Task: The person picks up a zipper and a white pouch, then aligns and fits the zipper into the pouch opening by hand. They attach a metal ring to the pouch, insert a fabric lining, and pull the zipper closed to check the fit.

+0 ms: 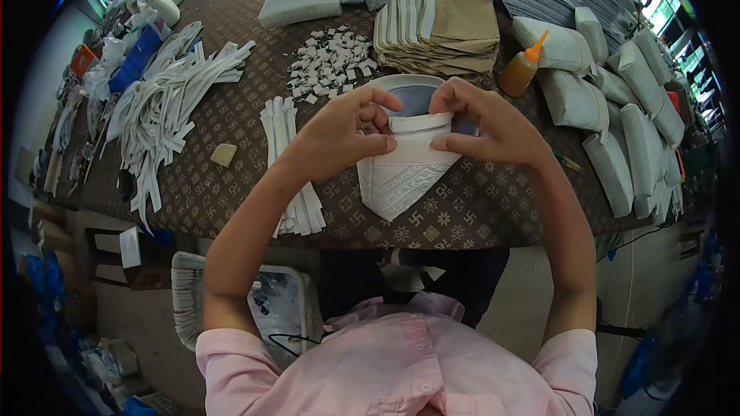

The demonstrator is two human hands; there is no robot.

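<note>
Over patterned table (208, 212): left hand (335, 131), right hand (497, 125), fingers (453, 143) half-curled, gripping one white piece (405, 177); one bottle (516, 75) beyond.

Left hand (348, 129) and right hand (487, 125) near each other, fingers curled, arms (250, 227) bent.

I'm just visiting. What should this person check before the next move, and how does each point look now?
1. Left hand on the white patterned piece: ok, thumb near its upper left corner.
2. Right hand on it: ok, thumb near the upper right corner.
3. Toothed strip in sight: ok, it runs near the top edge, between the hands.
4. Strip firmly attached: cannot tell.
5. Bottle with orange tip out of the way: ok, it is apart from both hands.
</note>
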